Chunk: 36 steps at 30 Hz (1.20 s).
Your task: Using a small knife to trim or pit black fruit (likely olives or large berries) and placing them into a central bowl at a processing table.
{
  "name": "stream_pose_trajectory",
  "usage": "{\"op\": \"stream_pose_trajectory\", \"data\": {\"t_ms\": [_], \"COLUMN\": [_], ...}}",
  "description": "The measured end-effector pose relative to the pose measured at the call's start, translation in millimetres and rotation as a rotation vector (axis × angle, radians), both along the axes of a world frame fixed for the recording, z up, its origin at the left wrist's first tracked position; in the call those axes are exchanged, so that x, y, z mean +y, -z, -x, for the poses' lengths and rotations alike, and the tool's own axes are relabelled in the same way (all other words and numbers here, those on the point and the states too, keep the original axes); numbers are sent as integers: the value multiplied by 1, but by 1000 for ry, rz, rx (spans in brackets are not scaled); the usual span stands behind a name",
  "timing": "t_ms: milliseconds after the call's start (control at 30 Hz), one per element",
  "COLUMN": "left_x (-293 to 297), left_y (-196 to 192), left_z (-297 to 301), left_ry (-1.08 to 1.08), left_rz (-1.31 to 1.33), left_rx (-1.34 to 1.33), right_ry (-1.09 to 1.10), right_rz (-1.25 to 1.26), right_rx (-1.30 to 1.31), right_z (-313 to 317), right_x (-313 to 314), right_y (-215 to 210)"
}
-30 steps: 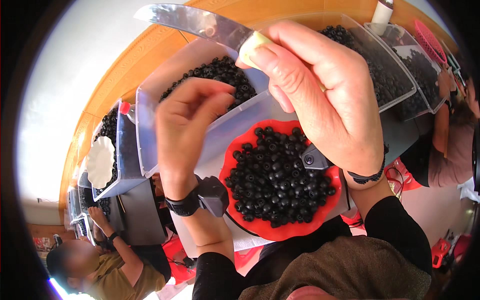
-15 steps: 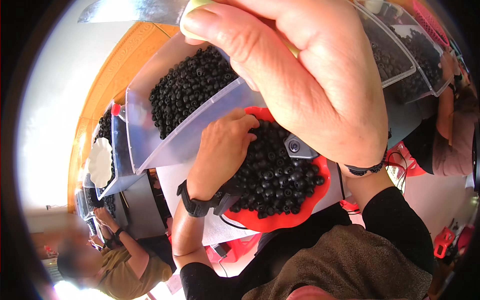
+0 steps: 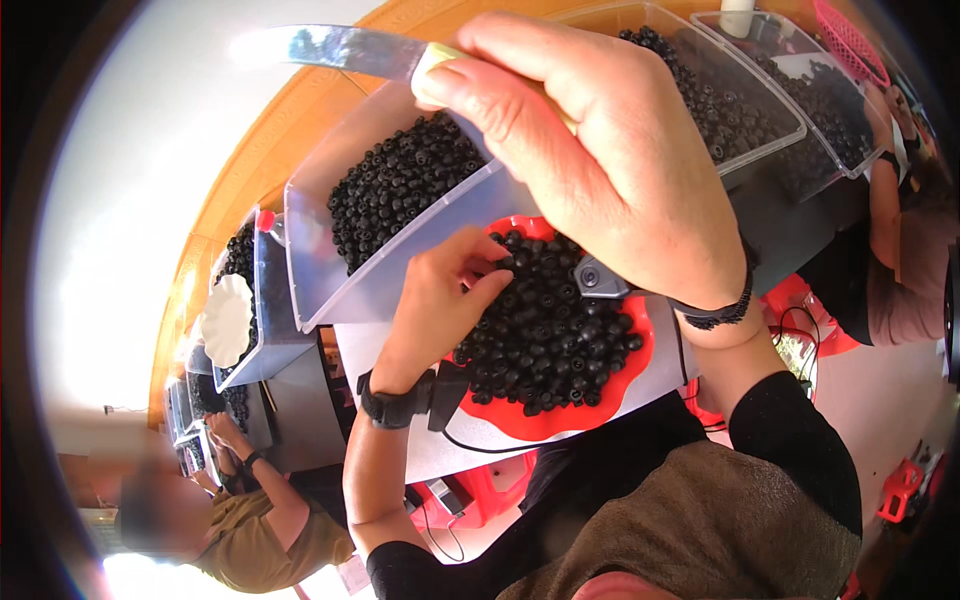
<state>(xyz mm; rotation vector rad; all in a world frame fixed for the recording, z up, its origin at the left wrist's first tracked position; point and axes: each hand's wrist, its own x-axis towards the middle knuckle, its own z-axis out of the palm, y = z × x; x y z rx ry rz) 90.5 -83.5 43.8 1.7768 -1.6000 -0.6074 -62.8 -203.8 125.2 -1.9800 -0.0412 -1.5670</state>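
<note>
Close in front, my right hand (image 3: 620, 170) is closed around the pale yellow handle of a knife (image 3: 350, 50), whose shiny blade points left. Below it a red scalloped dish (image 3: 640, 350) holds a heap of small black round pieces (image 3: 550, 345), several showing a ring-like hollow. At the dish's left edge is my left hand (image 3: 440, 295), its thumb and fingers closed at the tips on what looks like one black round piece (image 3: 505, 263), partly hidden by the fingers. A grey camera-like device (image 3: 600, 277) shows beneath my right wrist, over the heap.
Beyond the dish stands a clear plastic bin (image 3: 400, 230) of black pieces; similar bins (image 3: 760, 150) line the right. Farther left are a white scalloped dish (image 3: 227, 320) and a red-capped bottle (image 3: 268, 222). Co-workers sit left (image 3: 260, 520) and right (image 3: 900, 260). A cable (image 3: 490, 446) crosses below the dish.
My right hand with the knife has moved away from the camera, the blade shifting right. My left fingers have drawn back from the heap and pinched together. The whole view has shifted slightly.
</note>
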Motion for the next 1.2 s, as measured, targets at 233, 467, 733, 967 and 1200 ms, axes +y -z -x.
{"op": "stream_pose_trajectory", "data": {"t_ms": [233,467,733,967,1200], "left_x": [70,92,93,95,98], "left_y": [-15,23,40,45,48], "left_z": [13,30,50,59,69], "left_ry": [-153,-130,-87,-57,-121], "left_rz": [30,266,349,389,475], "left_rx": [820,1668,1816,1853,1819], "right_ry": [70,56,179,135,-30], "right_rz": [-127,-415,-371,-377,-582], "right_rx": [345,627,558,551,683], "right_z": [37,75,72,71,76], "right_x": [36,86,122,134,136], "right_y": [11,43,85,95,99]}}
